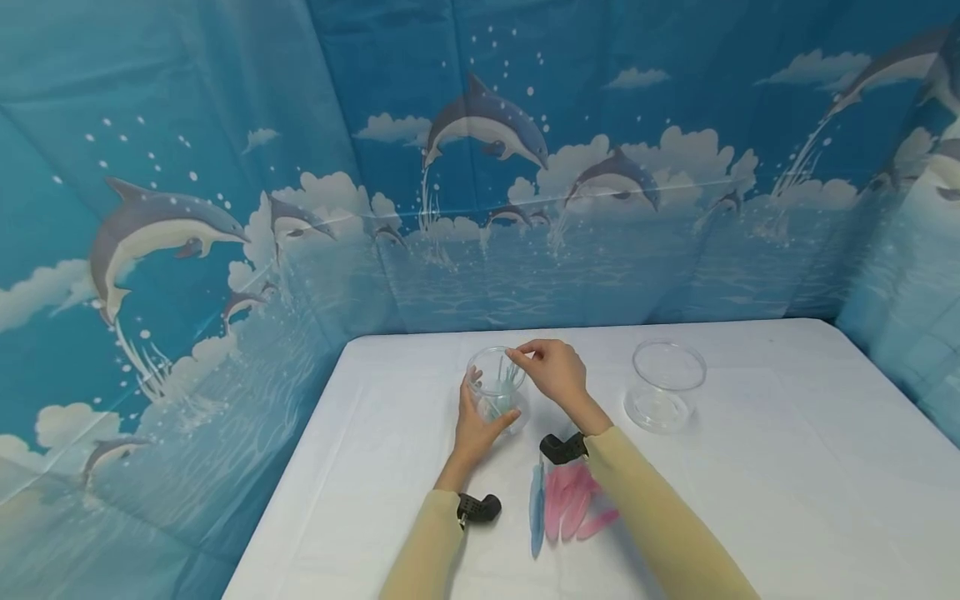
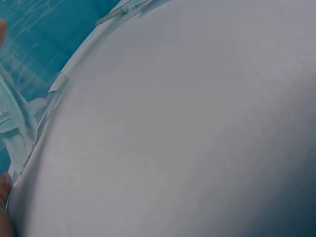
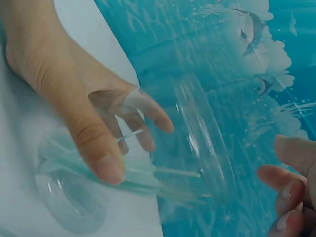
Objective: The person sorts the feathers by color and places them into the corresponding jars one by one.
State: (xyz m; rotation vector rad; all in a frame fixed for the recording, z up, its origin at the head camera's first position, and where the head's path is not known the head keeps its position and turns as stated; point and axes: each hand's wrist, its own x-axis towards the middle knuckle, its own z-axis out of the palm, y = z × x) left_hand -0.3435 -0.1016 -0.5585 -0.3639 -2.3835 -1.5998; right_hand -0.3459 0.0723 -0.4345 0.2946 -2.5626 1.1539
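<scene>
A clear round jar stands on the white table, with pale green feathers upright inside it. My left hand holds the jar around its side, thumb in front and fingers behind. The left wrist view shows only the tips of that hand, beside the feathers. Above the jar's right rim is my right hand. In the right wrist view the right hand's fingers are loosely bent, apart from the rim, and nothing shows between them. Feather quills point toward the jar's mouth.
A second clear jar stands to the right, with nothing visible inside. Pink feathers and a blue feather lie on the white table near the right forearm. Behind the table hangs a dolphin-printed cloth.
</scene>
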